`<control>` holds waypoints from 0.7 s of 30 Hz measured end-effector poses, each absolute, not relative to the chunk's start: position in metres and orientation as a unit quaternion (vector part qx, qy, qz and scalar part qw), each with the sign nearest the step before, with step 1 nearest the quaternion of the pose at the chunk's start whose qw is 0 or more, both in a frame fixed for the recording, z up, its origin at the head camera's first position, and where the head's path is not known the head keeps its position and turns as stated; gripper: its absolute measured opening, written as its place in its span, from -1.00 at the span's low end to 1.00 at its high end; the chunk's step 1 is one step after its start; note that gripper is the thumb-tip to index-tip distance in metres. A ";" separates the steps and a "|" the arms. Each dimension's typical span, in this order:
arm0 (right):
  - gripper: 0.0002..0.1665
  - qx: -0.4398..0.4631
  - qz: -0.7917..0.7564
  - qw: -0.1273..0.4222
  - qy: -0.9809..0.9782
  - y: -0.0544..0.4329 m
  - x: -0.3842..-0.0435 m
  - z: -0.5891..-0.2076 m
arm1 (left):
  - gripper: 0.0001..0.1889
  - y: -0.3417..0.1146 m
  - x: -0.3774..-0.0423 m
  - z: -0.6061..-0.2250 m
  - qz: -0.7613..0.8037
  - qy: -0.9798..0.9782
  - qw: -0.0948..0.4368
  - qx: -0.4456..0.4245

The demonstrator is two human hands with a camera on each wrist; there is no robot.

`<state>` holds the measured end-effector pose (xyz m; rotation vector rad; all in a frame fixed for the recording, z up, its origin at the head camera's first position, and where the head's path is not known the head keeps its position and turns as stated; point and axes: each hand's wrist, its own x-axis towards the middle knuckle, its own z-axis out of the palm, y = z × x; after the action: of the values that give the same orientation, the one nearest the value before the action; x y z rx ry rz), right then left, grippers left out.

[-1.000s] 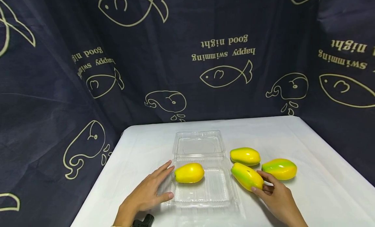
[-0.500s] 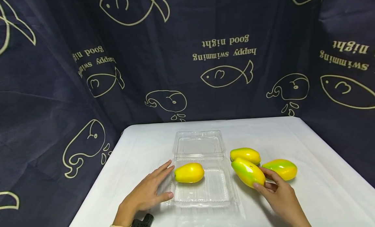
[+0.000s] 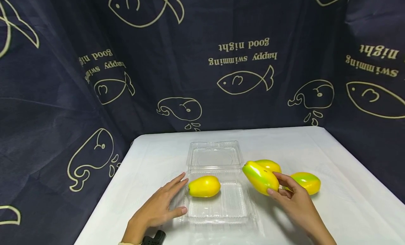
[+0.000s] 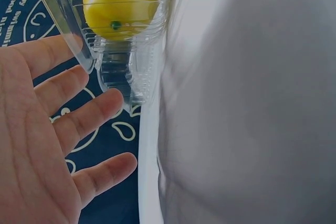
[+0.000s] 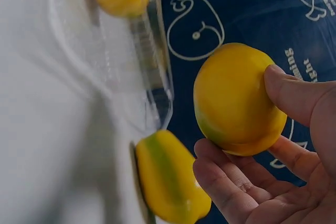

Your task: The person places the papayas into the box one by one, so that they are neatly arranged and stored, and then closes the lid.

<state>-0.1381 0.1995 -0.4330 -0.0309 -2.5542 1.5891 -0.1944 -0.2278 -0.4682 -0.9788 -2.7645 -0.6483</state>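
Observation:
My right hand (image 3: pixel 294 199) grips a yellow-green papaya (image 3: pixel 261 178) by its near end, thumb on one side and fingers on the other. In the right wrist view this papaya (image 5: pixel 236 98) is raised off the table. Beside the left wall of a clear plastic clamshell box (image 3: pixel 234 202), my left hand (image 3: pixel 159 206) spreads its straight fingers, the tips right at the rim. One papaya (image 3: pixel 205 186) lies in the left part of the box's base. From the left wrist, that papaya (image 4: pixel 123 3) shows through the ribbed wall.
Behind the held papaya, a second papaya (image 3: pixel 271 165) lies partly hidden on the white table (image 3: pixel 348 188). Another papaya (image 3: pixel 307 182) rests farther right, partly behind my right hand. The box's lid (image 3: pixel 215 156) lies folded back. Dark fish-print cloth (image 3: pixel 190 62) hangs around the table.
My right hand has lifted the papaya off the table and carried it up and leftward, toward the box. My left hand has stayed in place.

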 end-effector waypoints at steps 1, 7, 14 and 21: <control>-0.19 -0.006 0.530 0.069 -0.845 0.197 -0.138 -0.432 | -0.11 -0.228 -0.195 -0.468 -0.214 -0.918 0.069 -0.326; -0.23 0.019 0.558 0.062 -0.827 0.185 -0.141 -0.428 | -0.10 -0.228 -0.195 -0.469 -0.215 -0.920 0.061 -0.321; -0.28 0.041 0.605 0.042 -0.794 0.172 -0.142 -0.423 | -0.10 -0.229 -0.195 -0.470 -0.213 -0.921 0.064 -0.321; -0.30 0.076 0.637 0.009 -0.767 0.158 -0.145 -0.424 | -0.10 -0.230 -0.195 -0.470 -0.212 -0.920 0.065 -0.324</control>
<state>-0.1454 0.1578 -0.4237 0.2377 -2.3967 1.9905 -0.1954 -0.2298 -0.4705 -0.9781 -2.7746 -0.6398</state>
